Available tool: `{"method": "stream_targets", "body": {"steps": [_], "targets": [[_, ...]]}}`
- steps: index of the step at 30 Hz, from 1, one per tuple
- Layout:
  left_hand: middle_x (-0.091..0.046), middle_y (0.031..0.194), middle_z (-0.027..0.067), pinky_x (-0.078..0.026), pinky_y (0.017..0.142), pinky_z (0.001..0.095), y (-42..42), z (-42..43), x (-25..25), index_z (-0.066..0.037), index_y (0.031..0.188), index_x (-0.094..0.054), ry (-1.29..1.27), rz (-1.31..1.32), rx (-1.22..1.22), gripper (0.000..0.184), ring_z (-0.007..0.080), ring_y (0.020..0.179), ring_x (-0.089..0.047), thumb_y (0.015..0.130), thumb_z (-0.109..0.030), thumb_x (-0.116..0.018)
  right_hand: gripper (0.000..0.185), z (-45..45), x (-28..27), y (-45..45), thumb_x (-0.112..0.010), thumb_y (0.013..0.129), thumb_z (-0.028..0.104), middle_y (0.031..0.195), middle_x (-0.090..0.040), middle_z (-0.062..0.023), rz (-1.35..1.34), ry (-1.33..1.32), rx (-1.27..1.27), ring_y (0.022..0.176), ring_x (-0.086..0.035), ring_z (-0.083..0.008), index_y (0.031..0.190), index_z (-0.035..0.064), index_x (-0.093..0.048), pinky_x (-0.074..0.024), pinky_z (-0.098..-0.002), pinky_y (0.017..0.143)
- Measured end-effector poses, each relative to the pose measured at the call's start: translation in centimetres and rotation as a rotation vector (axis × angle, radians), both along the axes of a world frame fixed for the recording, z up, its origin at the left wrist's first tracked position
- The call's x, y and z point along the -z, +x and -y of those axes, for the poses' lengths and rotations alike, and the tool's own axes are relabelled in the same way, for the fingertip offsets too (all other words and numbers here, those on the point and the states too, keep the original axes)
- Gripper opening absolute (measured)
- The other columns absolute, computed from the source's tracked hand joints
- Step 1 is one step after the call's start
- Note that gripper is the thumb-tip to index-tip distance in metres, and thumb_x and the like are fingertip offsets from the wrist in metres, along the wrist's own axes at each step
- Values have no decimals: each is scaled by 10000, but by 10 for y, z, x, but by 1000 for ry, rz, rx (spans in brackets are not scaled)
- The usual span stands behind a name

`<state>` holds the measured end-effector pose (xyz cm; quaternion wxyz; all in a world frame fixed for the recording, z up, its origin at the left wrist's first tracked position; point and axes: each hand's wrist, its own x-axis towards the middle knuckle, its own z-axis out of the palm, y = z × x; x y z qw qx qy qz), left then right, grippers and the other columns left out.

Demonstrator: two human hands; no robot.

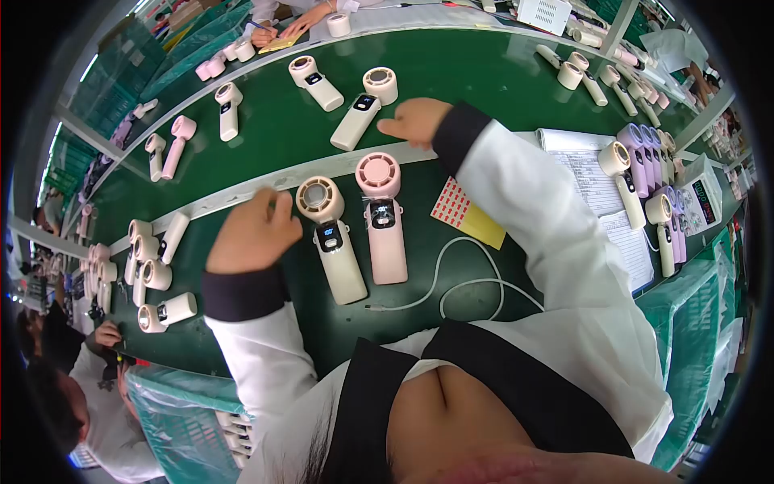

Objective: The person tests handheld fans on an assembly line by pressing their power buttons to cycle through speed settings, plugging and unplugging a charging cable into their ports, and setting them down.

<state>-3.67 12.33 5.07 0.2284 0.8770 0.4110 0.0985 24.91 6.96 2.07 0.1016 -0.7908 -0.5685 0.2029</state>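
My left hand (254,234) hovers just left of a cream handheld fan (340,262), fingers bent and a little apart, nothing visible in them. Beside that fan lies a pink handheld fan (386,234); both have small displays, and the cream one's is lit. Over the green conveyor belt (274,153), my right hand (418,123) is stretched out, thumb apart from the fingers, holding nothing that I can see. Close to its thumb is another cream fan (355,121) with a lit display. One more cream fan (322,89) rests farther back on the belt.
A sheet of red stickers (453,203) on yellow backing and a white cable (439,270) lie before me. Several fans (149,258) are grouped at left. Right are paper forms (576,165), purple fans (638,165) and a meter (700,202). A co-worker's hands (294,24) write across the belt.
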Motion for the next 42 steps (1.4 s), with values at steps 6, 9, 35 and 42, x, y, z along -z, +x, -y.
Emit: {"method": "stream_targets", "body": {"steps": [6, 9, 35, 42], "targets": [[-548, 705, 72, -428, 575, 276, 84, -111, -9, -21, 835, -530, -217, 47, 68, 287, 160, 548, -514, 749, -294, -552, 615, -87, 45, 16, -470, 738, 588, 719, -599, -113, -46, -45, 205, 523, -508, -226, 846, 0, -611, -442, -325, 557], [-587, 840, 146, -451, 672, 368, 136, -141, 4, -29, 988, -568, 126, -236, 97, 479, 287, 757, -581, 771, -444, -467, 576, -87, 40, 7, -492, 719, 529, 934, -636, -117, 72, 16, 178, 803, -602, -244, 981, 35, -630, -460, -306, 750], [-513, 916, 179, -475, 662, 338, 135, -122, 62, -4, 1121, -427, -1159, 1296, 193, 362, 272, 781, -550, 768, -49, -496, 508, -48, 72, 68, -589, 658, 290, 1002, -520, -211, 129, 371, 461, 849, -569, -358, 1052, -4, -459, -466, -386, 772], [-528, 930, 176, -473, 639, 322, 56, -77, 13, 5, 1119, -391, -890, 1438, 195, 389, 243, 736, -549, 738, -26, -466, 595, -40, 69, 97, -604, 647, 319, 1064, -505, -238, 52, 336, 358, 942, -538, -376, 1120, -2, -442, -445, -387, 819]]}}
